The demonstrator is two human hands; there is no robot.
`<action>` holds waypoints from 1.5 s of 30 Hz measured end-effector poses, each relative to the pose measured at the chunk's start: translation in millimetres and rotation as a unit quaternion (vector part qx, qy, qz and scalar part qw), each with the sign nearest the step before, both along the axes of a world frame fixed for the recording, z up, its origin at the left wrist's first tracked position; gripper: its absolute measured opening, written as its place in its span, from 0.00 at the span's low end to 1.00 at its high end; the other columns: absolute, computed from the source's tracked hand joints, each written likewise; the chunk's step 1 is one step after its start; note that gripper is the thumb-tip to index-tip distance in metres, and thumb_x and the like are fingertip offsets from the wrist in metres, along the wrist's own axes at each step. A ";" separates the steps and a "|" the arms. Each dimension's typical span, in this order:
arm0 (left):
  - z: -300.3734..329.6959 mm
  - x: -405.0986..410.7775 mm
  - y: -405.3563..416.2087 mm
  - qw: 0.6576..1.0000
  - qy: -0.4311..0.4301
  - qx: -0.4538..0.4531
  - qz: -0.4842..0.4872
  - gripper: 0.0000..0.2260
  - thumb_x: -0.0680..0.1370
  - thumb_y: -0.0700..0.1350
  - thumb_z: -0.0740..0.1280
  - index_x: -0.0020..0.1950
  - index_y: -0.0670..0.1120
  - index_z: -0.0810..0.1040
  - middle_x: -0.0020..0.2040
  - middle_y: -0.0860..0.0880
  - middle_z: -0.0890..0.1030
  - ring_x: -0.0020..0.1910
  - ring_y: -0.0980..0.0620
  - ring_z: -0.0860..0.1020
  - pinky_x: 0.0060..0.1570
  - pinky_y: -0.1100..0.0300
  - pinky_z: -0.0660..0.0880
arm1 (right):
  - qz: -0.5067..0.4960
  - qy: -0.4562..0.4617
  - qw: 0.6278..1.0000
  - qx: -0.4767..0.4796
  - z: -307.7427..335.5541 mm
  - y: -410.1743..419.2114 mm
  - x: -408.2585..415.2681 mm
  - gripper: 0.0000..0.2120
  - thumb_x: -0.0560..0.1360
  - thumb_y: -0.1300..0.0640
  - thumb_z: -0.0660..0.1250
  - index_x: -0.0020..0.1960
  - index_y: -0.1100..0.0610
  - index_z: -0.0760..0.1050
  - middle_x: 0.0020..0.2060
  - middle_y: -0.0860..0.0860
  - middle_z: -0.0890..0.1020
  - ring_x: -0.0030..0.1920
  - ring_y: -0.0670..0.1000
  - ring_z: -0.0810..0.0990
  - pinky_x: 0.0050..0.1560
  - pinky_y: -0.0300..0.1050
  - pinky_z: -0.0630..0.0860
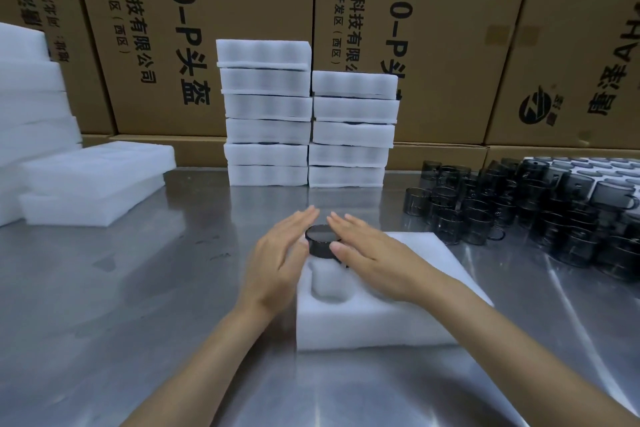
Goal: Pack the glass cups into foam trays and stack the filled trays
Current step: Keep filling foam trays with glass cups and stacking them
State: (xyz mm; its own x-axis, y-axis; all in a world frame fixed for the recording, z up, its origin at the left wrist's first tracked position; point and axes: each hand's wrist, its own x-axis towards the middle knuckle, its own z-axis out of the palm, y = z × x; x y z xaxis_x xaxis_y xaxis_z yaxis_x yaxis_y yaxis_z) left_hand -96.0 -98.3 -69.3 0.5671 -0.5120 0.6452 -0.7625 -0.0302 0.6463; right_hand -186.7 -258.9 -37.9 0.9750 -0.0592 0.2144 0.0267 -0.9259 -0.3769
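Note:
A white foam tray [398, 326] lies on the steel table in front of me. A dark smoked-glass cup [321, 239] stands partway in the tray's far pocket, its top above the foam. The pocket nearer me [329, 284] holds nothing. My left hand [280, 253] and my right hand [374, 253] flank the cup with straight fingers, palms facing it and touching its sides. The right hand and forearm hide part of the tray.
Two stacks of filled foam trays [266, 114] [353, 130] stand at the back centre. Foam trays without cups [93, 177] are piled at the left. Several loose dark glass cups [519, 208] crowd the right side. Cardboard boxes [207, 28] wall the back.

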 end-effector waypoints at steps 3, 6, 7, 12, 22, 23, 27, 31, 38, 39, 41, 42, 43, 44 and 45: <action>-0.6 -1.9 5.5 0.993 -0.075 0.085 0.013 0.26 0.73 0.56 0.49 0.60 0.50 0.80 0.61 0.56 0.78 0.66 0.58 0.70 0.68 0.59 0.61 | -0.006 0.052 0.998 -0.040 0.0 1.3 -2.6 0.23 0.82 0.45 0.47 0.77 0.48 0.55 0.76 0.39 0.54 0.75 0.39 0.47 0.71 0.38 0.47; 0.0 -3.3 7.4 0.990 -0.093 0.108 0.018 0.27 0.72 0.56 0.48 0.55 0.49 0.83 0.58 0.56 0.80 0.65 0.56 0.72 0.67 0.57 0.62 | -0.004 0.075 0.995 -0.066 4.0 4.4 -5.2 0.22 0.82 0.45 0.46 0.76 0.46 0.57 0.76 0.40 0.54 0.75 0.41 0.48 0.72 0.42 0.48; 0.4 -3.4 8.4 0.988 -0.099 0.116 0.018 0.27 0.73 0.56 0.48 0.55 0.49 0.83 0.58 0.57 0.80 0.65 0.56 0.72 0.67 0.57 0.62 | -0.005 0.083 0.993 -0.078 4.6 5.6 -6.4 0.23 0.82 0.45 0.46 0.76 0.47 0.56 0.76 0.40 0.53 0.76 0.42 0.48 0.72 0.44 0.48; 1.8 -5.2 14.3 0.983 -0.114 0.139 0.016 0.25 0.74 0.57 0.49 0.58 0.51 0.81 0.59 0.64 0.74 0.66 0.57 0.71 0.69 0.53 0.62 | -0.022 0.096 0.985 -0.139 5.3 11.7 -5.5 0.25 0.82 0.44 0.44 0.77 0.50 0.52 0.77 0.43 0.51 0.76 0.44 0.47 0.74 0.49 0.46; -8.2 -11.6 17.8 0.983 -0.118 0.141 0.006 0.24 0.77 0.55 0.48 0.70 0.53 0.70 0.71 0.60 0.66 0.70 0.62 0.64 0.71 0.57 0.60 | -0.372 -0.105 0.921 0.058 8.9 -109.5 -5.0 0.20 0.80 0.54 0.57 0.71 0.57 0.66 0.66 0.56 0.72 0.66 0.59 0.66 0.59 0.53 0.70; -8.4 -11.5 17.7 0.983 -0.120 0.141 0.008 0.25 0.76 0.56 0.47 0.69 0.53 0.71 0.70 0.60 0.67 0.70 0.62 0.64 0.70 0.58 0.60 | -0.393 -0.074 0.916 0.037 3.8 -119.6 -6.5 0.21 0.80 0.54 0.58 0.71 0.57 0.65 0.67 0.57 0.70 0.67 0.60 0.64 0.59 0.53 0.69; -9.8 -7.5 16.8 0.983 -0.113 0.144 0.011 0.26 0.75 0.57 0.47 0.68 0.53 0.72 0.70 0.61 0.67 0.70 0.64 0.63 0.69 0.66 0.58 | -0.418 -0.016 0.905 -0.074 -13.6 -134.1 -11.3 0.17 0.78 0.56 0.61 0.66 0.53 0.72 0.67 0.54 0.69 0.66 0.58 0.61 0.59 0.52 0.68; -11.4 -3.3 12.6 0.987 -0.030 0.160 -0.010 0.23 0.75 0.51 0.53 0.71 0.58 0.64 0.72 0.61 0.61 0.72 0.66 0.58 0.70 0.71 0.47 | -0.413 -0.047 0.903 -0.109 -13.9 -132.9 -14.8 0.11 0.78 0.56 0.62 0.57 0.51 0.79 0.70 0.53 0.66 0.69 0.57 0.58 0.61 0.52 0.66; -8.7 7.8 6.9 0.971 0.206 0.112 -0.048 0.33 0.69 0.49 0.56 0.75 0.59 0.57 0.73 0.57 0.65 0.71 0.58 0.63 0.72 0.53 0.59 | -0.355 -0.014 0.935 -0.008 -6.1 -131.6 -14.8 0.12 0.73 0.46 0.67 0.48 0.53 0.71 0.51 0.53 0.76 0.47 0.54 0.76 0.40 0.46 0.72; -7.9 7.7 6.0 0.971 0.211 0.104 -0.048 0.33 0.68 0.48 0.56 0.75 0.58 0.58 0.73 0.57 0.65 0.71 0.58 0.63 0.71 0.53 0.60 | -0.366 -0.008 0.930 0.006 -4.3 -130.8 -15.4 0.18 0.72 0.42 0.68 0.53 0.53 0.70 0.53 0.53 0.74 0.48 0.55 0.76 0.41 0.45 0.71; -7.3 6.9 4.8 0.973 0.205 0.101 -0.042 0.32 0.68 0.48 0.56 0.74 0.58 0.59 0.72 0.56 0.67 0.71 0.57 0.63 0.71 0.51 0.60 | -0.398 -0.010 0.917 0.015 -0.9 -127.9 -16.3 0.28 0.70 0.38 0.68 0.62 0.55 0.68 0.58 0.55 0.71 0.50 0.57 0.75 0.42 0.45 0.69; -7.5 6.2 4.7 0.974 0.199 0.102 -0.037 0.32 0.68 0.48 0.56 0.74 0.58 0.60 0.71 0.56 0.67 0.71 0.56 0.64 0.71 0.51 0.60 | -0.411 -0.026 0.911 0.012 1.2 -126.3 -16.4 0.26 0.71 0.37 0.66 0.59 0.55 0.71 0.56 0.55 0.73 0.47 0.56 0.76 0.40 0.44 0.69; -7.7 5.4 5.0 0.975 0.194 0.101 -0.032 0.32 0.68 0.48 0.56 0.74 0.58 0.61 0.71 0.56 0.68 0.71 0.56 0.64 0.71 0.51 0.60 | -0.418 -0.051 0.907 0.012 4.3 -122.9 -16.5 0.23 0.71 0.35 0.65 0.49 0.55 0.74 0.48 0.54 0.74 0.40 0.54 0.75 0.35 0.43 0.68; -7.8 4.8 5.3 0.976 0.190 0.099 -0.028 0.31 0.68 0.47 0.56 0.73 0.58 0.61 0.71 0.56 0.68 0.70 0.57 0.64 0.71 0.52 0.60 | -0.418 -0.079 0.905 0.018 9.8 -118.1 -16.6 0.23 0.71 0.34 0.63 0.37 0.55 0.73 0.39 0.53 0.72 0.33 0.52 0.72 0.30 0.41 0.65; -7.4 4.1 5.7 0.977 0.188 0.095 -0.026 0.31 0.68 0.47 0.56 0.73 0.58 0.62 0.71 0.56 0.68 0.70 0.57 0.65 0.71 0.52 0.60 | -0.407 -0.103 0.907 0.032 16.1 -112.0 -16.8 0.26 0.70 0.32 0.62 0.31 0.55 0.68 0.34 0.53 0.69 0.29 0.52 0.69 0.28 0.40 0.62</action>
State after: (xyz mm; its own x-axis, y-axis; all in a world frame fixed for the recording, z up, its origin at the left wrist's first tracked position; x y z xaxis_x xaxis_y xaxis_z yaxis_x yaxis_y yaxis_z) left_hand -91.9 -92.6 -76.7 0.7158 -0.6367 0.2866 -0.4764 -0.1453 0.8671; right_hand -203.4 -370.9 -21.8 0.5426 -0.7602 0.3574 -0.5808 -0.6469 -0.4942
